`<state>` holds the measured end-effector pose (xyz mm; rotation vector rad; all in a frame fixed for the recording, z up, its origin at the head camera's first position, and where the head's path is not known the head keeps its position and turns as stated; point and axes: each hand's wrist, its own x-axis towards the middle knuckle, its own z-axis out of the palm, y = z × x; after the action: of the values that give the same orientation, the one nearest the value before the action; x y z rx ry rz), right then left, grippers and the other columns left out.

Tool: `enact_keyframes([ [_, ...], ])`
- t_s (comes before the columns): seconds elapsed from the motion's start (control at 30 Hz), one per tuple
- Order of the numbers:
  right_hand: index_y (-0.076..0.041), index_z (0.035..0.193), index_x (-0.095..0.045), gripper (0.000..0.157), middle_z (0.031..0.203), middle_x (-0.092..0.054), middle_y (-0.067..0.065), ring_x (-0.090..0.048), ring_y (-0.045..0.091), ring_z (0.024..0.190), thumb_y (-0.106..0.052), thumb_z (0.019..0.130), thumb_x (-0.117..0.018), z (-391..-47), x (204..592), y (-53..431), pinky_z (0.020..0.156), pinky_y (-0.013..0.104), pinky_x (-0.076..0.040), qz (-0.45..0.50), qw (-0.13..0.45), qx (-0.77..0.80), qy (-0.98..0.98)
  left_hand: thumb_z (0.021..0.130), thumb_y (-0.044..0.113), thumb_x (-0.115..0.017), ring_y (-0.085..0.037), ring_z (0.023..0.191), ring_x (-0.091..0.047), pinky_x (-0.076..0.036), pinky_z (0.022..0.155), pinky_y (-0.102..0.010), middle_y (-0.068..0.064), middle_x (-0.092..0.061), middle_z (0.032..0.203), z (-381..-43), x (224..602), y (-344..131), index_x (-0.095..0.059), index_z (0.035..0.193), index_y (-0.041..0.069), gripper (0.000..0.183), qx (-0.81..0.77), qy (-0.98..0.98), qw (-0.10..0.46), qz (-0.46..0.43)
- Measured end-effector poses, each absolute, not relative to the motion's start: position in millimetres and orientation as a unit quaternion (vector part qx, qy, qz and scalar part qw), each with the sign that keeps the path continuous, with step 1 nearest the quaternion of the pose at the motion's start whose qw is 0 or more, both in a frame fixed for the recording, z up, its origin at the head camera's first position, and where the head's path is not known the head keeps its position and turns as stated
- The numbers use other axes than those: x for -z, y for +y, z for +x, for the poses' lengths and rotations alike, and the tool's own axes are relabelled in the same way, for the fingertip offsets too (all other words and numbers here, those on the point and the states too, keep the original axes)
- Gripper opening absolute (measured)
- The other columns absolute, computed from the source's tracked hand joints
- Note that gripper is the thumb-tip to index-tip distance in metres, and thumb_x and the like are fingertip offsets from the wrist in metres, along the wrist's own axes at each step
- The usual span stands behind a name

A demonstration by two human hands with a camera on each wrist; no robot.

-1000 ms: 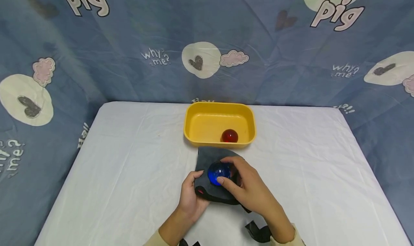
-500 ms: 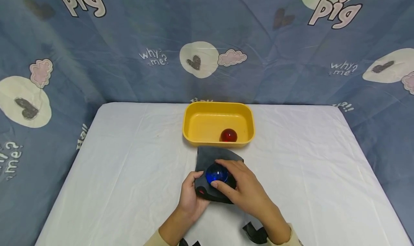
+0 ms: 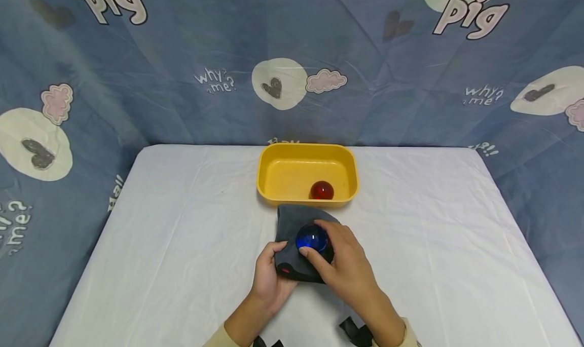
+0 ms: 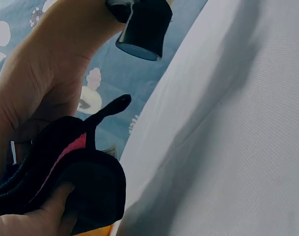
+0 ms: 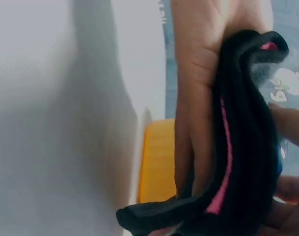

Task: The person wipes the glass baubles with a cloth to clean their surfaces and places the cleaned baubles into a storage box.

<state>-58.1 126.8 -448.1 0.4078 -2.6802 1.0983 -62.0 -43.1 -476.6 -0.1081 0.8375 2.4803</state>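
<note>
My left hand (image 3: 269,281) grips a folded dark grey cloth (image 3: 287,224), thumb on top at its left edge. In the right wrist view the left hand's long fingers (image 5: 196,98) lie straight along the cloth's underside. The cloth has black borders and a pink layer; a small black loop (image 4: 112,105) sticks out in the left wrist view. My right hand (image 3: 349,261) holds a shiny blue ball (image 3: 312,237) between thumb and fingers, right over the cloth. In the right wrist view the cloth hides nearly all of the ball.
Just beyond the cloth stands a yellow tray (image 3: 287,172), with a dark red ball (image 3: 322,190) at its front right. A white cloth covers the table (image 3: 182,225). Blue patterned fabric (image 3: 205,28) hangs behind and at the sides. Black straps (image 3: 357,333) trail by the wrists.
My right hand and the blue ball slid slightly left and toward me, then back up and right over the cloth. The left hand keeps its place; the red ball stays in the tray.
</note>
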Motion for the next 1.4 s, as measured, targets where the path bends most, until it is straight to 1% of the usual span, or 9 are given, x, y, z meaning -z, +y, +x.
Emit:
enact_keyframes([
  [0.23,-0.003,0.133,-0.062,0.063,0.125,-0.067,0.011,-0.060,0.027,0.106,-0.036,0.086,-0.088,-57.3,453.3,124.3,0.097,0.044,-0.053,0.158,0.169,-0.318,-0.919,0.102,0.021,-0.017,-0.027,0.152,-0.018,-0.028,0.121,-0.037,-0.018,-0.014,0.167,-60.6,475.6,-42.8,-0.004,0.163,0.002,0.065,-0.913,0.313,0.259,-0.045],
  [0.4,-0.005,0.141,-0.059,0.071,0.135,-0.062,0.007,-0.059,0.025,0.122,-0.037,0.085,-0.089,-56.4,452.6,129.8,0.105,0.045,-0.050,0.184,0.146,-0.355,-0.905,0.103,0.023,-0.018,-0.026,0.150,-0.023,-0.030,0.119,-0.036,-0.016,-0.019,0.165,-62.3,473.7,-44.9,-0.007,0.163,0.004,0.064,-0.909,0.326,0.254,-0.049],
  [0.53,-0.008,0.146,-0.058,0.064,0.134,-0.061,-0.001,-0.061,0.015,0.109,-0.025,0.090,-0.085,-56.7,447.9,137.4,0.089,0.033,-0.056,0.198,0.097,-0.428,-0.877,0.104,0.024,-0.017,-0.027,0.152,-0.022,-0.028,0.122,-0.039,-0.017,-0.016,0.167,-63.0,472.7,-48.7,-0.006,0.163,0.004,0.064,-0.908,0.334,0.249,-0.045],
  [0.63,-0.009,0.144,-0.061,0.057,0.130,-0.061,-0.003,-0.058,0.012,0.094,-0.017,0.092,-0.083,-57.9,445.0,141.9,0.072,0.027,-0.053,0.217,0.076,-0.467,-0.854,0.103,0.024,-0.017,-0.030,0.154,-0.021,-0.026,0.123,-0.042,-0.019,-0.014,0.168,-63.3,472.5,-50.4,-0.005,0.163,0.003,0.065,-0.905,0.338,0.254,-0.044],
  [0.8,-0.013,0.140,-0.066,0.052,0.131,-0.059,-0.003,-0.057,0.013,0.095,-0.015,0.091,-0.083,-59.7,446.2,145.3,0.070,0.026,-0.053,0.247,0.064,-0.486,-0.836,0.103,0.026,-0.016,-0.029,0.152,-0.024,-0.028,0.122,-0.042,-0.020,-0.017,0.166,-62.9,472.4,-50.6,-0.006,0.162,0.000,0.065,-0.898,0.348,0.267,-0.046],
  [0.9,-0.016,0.140,-0.066,0.054,0.135,-0.058,-0.003,-0.058,0.014,0.106,-0.018,0.090,-0.085,-59.7,447.8,145.9,0.075,0.027,-0.054,0.255,0.060,-0.478,-0.838,0.103,0.026,-0.015,-0.027,0.148,-0.029,-0.033,0.119,-0.039,-0.019,-0.021,0.163,-62.8,473.2,-50.8,-0.009,0.161,-0.001,0.065,-0.895,0.351,0.271,-0.046],
  [1.0,-0.019,0.143,-0.064,0.058,0.145,-0.057,-0.002,-0.056,0.017,0.127,-0.022,0.089,-0.086,-59.5,449.0,145.5,0.095,0.034,-0.054,0.262,0.051,-0.467,-0.843,0.102,0.026,-0.015,-0.025,0.145,-0.034,-0.037,0.116,-0.037,-0.018,-0.024,0.160,-62.9,474.1,-50.9,-0.011,0.159,-0.002,0.063,-0.893,0.355,0.271,-0.047],
  [1.1,-0.021,0.148,-0.059,0.063,0.153,-0.054,-0.003,-0.052,0.018,0.136,-0.024,0.090,-0.085,-58.7,449.8,144.9,0.109,0.042,-0.048,0.270,0.041,-0.455,-0.847,0.102,0.025,-0.015,-0.025,0.144,-0.035,-0.038,0.116,-0.037,-0.017,-0.026,0.159,-63.0,474.6,-50.6,-0.012,0.158,-0.003,0.063,-0.893,0.356,0.270,-0.047],
  [1.4,-0.015,0.152,-0.055,0.066,0.150,-0.056,-0.001,-0.055,0.020,0.134,-0.020,0.091,-0.083,-58.0,454.0,142.7,0.110,0.043,-0.046,0.299,0.072,-0.431,-0.848,0.102,0.023,-0.016,-0.023,0.142,-0.038,-0.038,0.116,-0.037,-0.015,-0.031,0.155,-63.0,475.9,-50.3,-0.015,0.156,-0.003,0.061,-0.895,0.357,0.263,-0.045],
])
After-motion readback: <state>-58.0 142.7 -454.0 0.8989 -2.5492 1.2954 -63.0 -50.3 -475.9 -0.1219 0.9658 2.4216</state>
